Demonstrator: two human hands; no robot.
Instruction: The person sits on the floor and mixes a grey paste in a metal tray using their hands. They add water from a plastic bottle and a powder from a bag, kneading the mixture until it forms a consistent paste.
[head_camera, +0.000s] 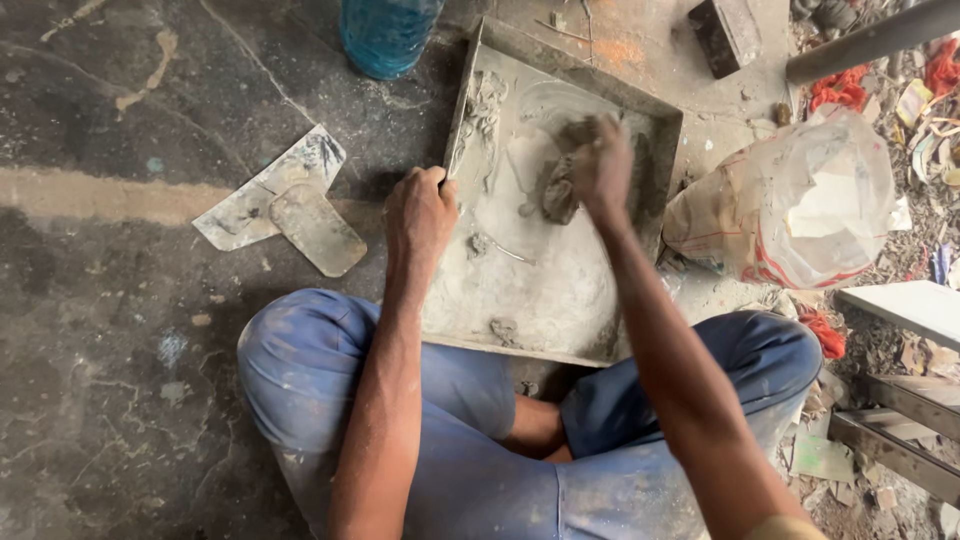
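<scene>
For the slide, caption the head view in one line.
Seated cross-legged, a person grips the tray rim with the left hand while the right hand works grey paste.

One head-worn view is given, aimed steeply down and held close above the grey mortar tray (470, 100), set just beyond crossed knees
</scene>
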